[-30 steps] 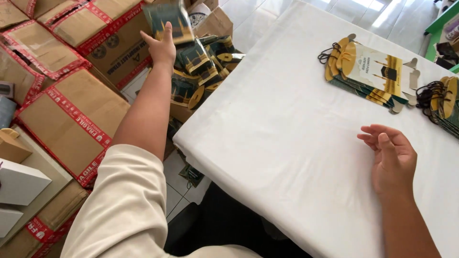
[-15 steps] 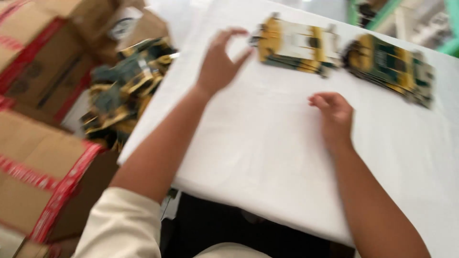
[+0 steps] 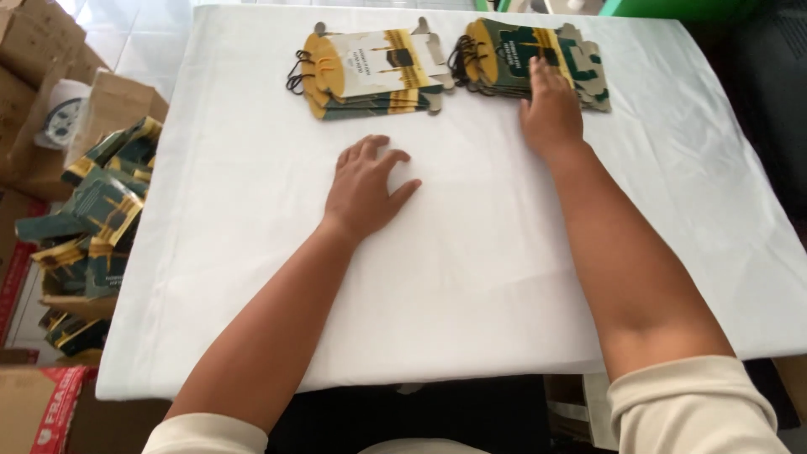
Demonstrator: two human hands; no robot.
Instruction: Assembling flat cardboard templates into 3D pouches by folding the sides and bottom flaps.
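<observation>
My left hand (image 3: 366, 183) lies flat on the white tablecloth (image 3: 252, 210), fingers spread, holding nothing, a little below a stack of flat folded paper bags with a cream and gold face (image 3: 370, 71). My right hand (image 3: 551, 105) rests palm down on the near edge of a second stack of flat bags, dark green and gold (image 3: 538, 59), at the table's far side. Both stacks have black cord handles at their left ends.
Left of the table an open cardboard box (image 3: 92, 219) holds several green and gold folded bags. More taped cardboard boxes (image 3: 34, 50) stand on the tiled floor at far left. A green object (image 3: 672, 7) shows beyond the table's far right corner.
My left hand came away from the box of bags on the left and settled empty on the cloth. My right hand moved forward onto the green stack. The view swung toward the table.
</observation>
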